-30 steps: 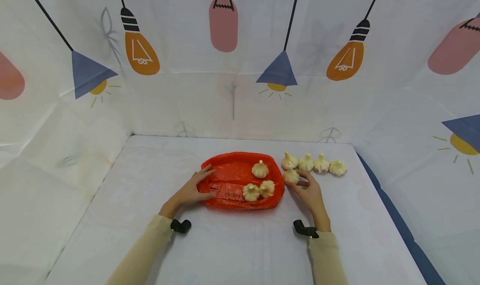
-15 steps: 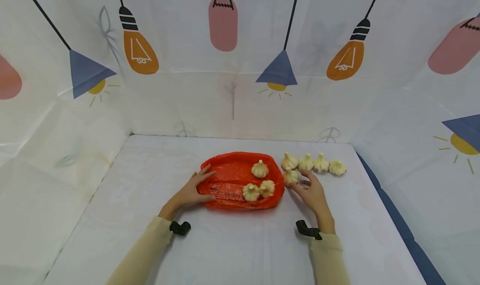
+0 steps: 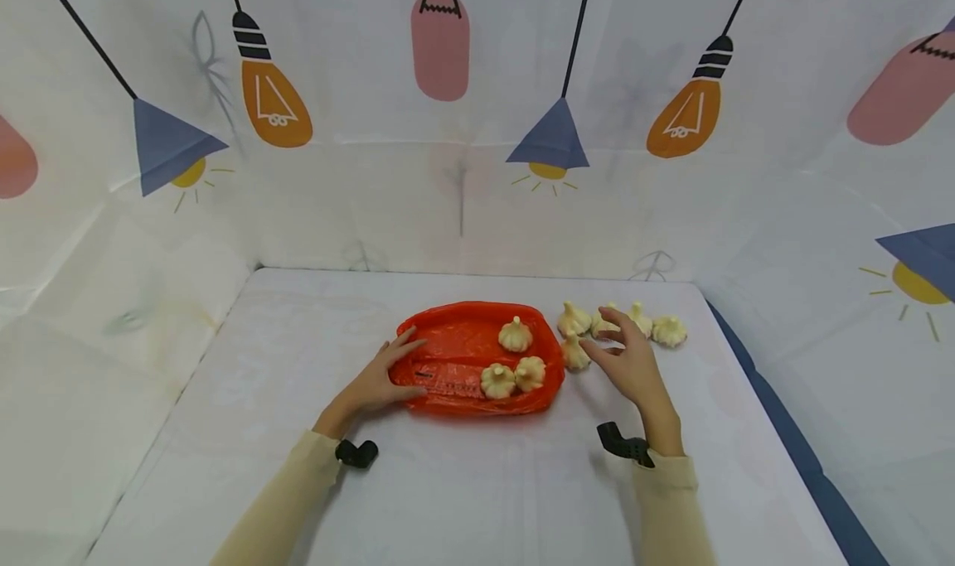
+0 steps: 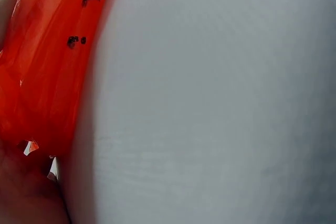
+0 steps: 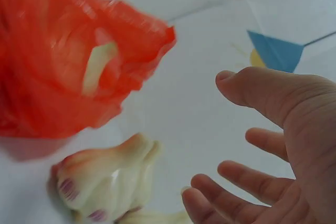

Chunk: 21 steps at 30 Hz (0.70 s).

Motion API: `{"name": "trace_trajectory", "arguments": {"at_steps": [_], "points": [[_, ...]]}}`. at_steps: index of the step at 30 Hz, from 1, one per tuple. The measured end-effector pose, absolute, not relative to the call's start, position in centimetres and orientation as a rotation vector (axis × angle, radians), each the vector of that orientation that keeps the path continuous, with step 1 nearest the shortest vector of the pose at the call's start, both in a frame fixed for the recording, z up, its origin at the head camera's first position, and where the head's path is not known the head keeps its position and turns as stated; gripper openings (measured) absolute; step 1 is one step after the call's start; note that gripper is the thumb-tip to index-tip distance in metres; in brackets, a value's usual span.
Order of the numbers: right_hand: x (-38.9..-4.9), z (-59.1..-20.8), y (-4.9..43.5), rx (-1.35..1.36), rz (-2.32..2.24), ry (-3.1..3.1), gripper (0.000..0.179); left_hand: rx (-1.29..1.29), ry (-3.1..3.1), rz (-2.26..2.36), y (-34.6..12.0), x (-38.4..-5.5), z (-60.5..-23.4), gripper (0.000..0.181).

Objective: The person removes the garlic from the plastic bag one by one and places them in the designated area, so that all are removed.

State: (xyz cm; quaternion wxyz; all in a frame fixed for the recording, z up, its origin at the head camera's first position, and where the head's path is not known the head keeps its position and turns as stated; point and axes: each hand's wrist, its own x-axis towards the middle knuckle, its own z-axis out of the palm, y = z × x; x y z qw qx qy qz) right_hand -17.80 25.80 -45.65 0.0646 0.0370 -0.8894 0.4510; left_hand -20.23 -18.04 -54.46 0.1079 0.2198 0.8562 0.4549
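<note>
A red plastic bag (image 3: pixel 455 338) lies spread open on the table like a shallow tray, with three garlic bulbs (image 3: pixel 516 334) inside toward its right end. My left hand (image 3: pixel 375 381) holds the bag's left end, thumb on the near rim and fingers on the far rim. In the left wrist view, red film (image 4: pixel 47 66) with black print fills the upper left. Just right of the bag sits another garlic bulb (image 3: pixel 574 352), purple-marked in the right wrist view. Beside and above it my right hand (image 3: pixel 632 363) hovers with fingers apart and nothing in them.
Behind the right hand, several more garlic bulbs (image 3: pixel 669 331) stand in a row toward the table's back right, partly hidden by the fingers. A white cloth with printed lamps (image 3: pixel 548 139) hangs behind the white table (image 3: pixel 477 483).
My right hand has let go of the garlic bulb beside the bag and moved up and to the right, its fingers spreading. The left hand has stayed on the bag.
</note>
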Motion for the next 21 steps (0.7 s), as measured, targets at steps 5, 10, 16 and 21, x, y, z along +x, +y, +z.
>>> {"name": "trace_trajectory", "arguments": {"at_steps": [5, 10, 16, 21], "points": [[-17.7, -43.8, 24.7, 0.182, 1.39, -2.688, 0.068, 0.594, 2.517, 1.338, -18.0, -20.2, -54.1, 0.085], [-17.6, -42.7, 23.4, 0.226, 1.433, -2.692, 0.07, 0.601, 2.533, 1.352, -17.6, -20.3, -54.0, 0.084], [-17.8, -41.8, 21.6, 0.35, 1.521, -2.657, 0.064, 0.566, 2.531, 1.415, -17.4, -20.2, -54.3, 0.082], [-18.2, -41.5, 20.0, 0.504, 1.583, -2.625, 0.059, 0.589, 2.522, 1.457, -17.6, -20.2, -54.4, 0.079]]}}
